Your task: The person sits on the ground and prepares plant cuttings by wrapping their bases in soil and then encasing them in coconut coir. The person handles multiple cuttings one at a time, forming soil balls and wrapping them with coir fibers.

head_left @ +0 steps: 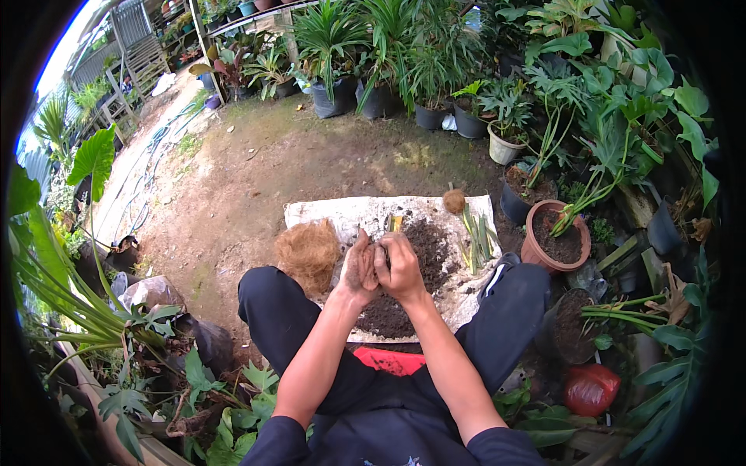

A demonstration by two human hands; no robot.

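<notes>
Both my hands meet above a white sack cloth (307, 210) spread on the ground. My left hand (360, 268) is turned palm inward, soiled dark, its fingers stretched upward. Against it rests my right hand (400, 268), its fingers curled in; what they hold, if anything, is hidden. A short yellow-green piece (397, 223) shows just beyond the right knuckles; I cannot tell whether it is held. Dark loose soil (427, 245) lies under and beside the hands. Left of them sits a heap of brown fibre (308, 256). Several long green leaf cuttings (476, 237) lie on the cloth's right side.
A small brown fibre ball (454, 201) sits at the cloth's far right. A red object (388, 361) lies between my legs. Potted plants line the far side, with a terracotta-coloured pot (556, 237) at right. A red plastic bag (590, 390) is near my right. Large leaves crowd the left.
</notes>
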